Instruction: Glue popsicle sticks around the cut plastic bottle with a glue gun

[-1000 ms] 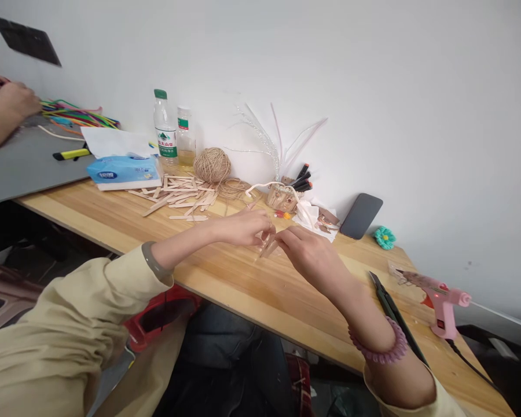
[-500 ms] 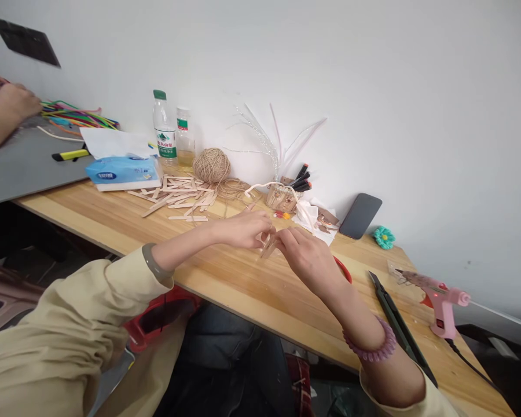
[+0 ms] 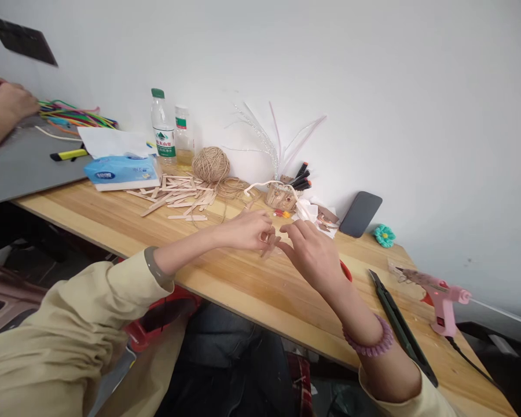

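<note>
My left hand [image 3: 246, 229] and my right hand [image 3: 313, 253] meet above the middle of the wooden table [image 3: 260, 284]. Between them is a small piece made of wooden craft sticks [image 3: 270, 246]. The left hand's fingers are closed on its upper end. The right hand's fingers pinch it from the other side, with the remaining fingers raised. A pile of loose craft sticks [image 3: 178, 197] lies behind the left hand, next to a ball of twine [image 3: 211, 164].
A tissue pack [image 3: 120, 171], two bottles [image 3: 164, 128], a small basket with markers [image 3: 286, 194], a phone [image 3: 360, 214], a teal flower [image 3: 384, 236], a dark cutter [image 3: 402, 327] and a pink glue gun [image 3: 438, 295] are on the table. Another person's hand [image 3: 6, 104] works by coloured pipe cleaners [image 3: 76, 114] at far left.
My right hand has shifted slightly right and lifted some fingers, uncovering something red on the table behind it. The left hand has stayed nearly still on the stick piece.
</note>
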`<state>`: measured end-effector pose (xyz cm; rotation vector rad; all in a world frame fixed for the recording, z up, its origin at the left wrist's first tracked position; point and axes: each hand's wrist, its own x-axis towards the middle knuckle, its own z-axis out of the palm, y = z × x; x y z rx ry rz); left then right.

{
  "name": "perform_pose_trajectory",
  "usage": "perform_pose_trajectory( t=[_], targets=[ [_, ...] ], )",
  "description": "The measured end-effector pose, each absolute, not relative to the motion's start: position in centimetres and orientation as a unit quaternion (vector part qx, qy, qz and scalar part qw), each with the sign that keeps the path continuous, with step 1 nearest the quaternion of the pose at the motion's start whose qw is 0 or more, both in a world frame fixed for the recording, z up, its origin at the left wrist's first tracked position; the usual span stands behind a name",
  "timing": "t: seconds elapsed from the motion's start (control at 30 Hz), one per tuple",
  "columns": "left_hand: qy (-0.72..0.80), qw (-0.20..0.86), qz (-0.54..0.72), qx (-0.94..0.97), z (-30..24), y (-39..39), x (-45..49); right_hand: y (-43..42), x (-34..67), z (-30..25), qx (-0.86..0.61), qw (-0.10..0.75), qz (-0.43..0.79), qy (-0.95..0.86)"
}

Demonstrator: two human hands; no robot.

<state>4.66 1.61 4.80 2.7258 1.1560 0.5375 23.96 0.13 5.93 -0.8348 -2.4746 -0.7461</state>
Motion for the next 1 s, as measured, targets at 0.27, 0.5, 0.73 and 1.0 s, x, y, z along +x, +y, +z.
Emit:
perform_pose_trajectory(
  t=[0.27, 0.5, 0.73, 1.0],
  targets=[
    [0.393, 0.047, 0.177, 0.901, 4.9, 1.6, 4.8, 0.4, 24.2, 5.9, -0.287, 0.207, -0.245, -0.902],
    [0.406, 0.051, 0.172, 0.896, 5.1, 1.4, 5.1, 0.5, 24.0, 5.8, -0.268, 0.232, -0.244, -0.903],
    [0.408, 0.046, 0.186, 0.893, 4.5, 1.6, 5.2, 0.4, 23.7, 5.5, -0.274, 0.242, -0.235, -0.901],
    [0.408, 0.053, 0.187, 0.892, 4.0, 2.1, 5.3, 0.7, 23.8, 5.0, -0.270, 0.247, -0.234, -0.901]
  ],
)
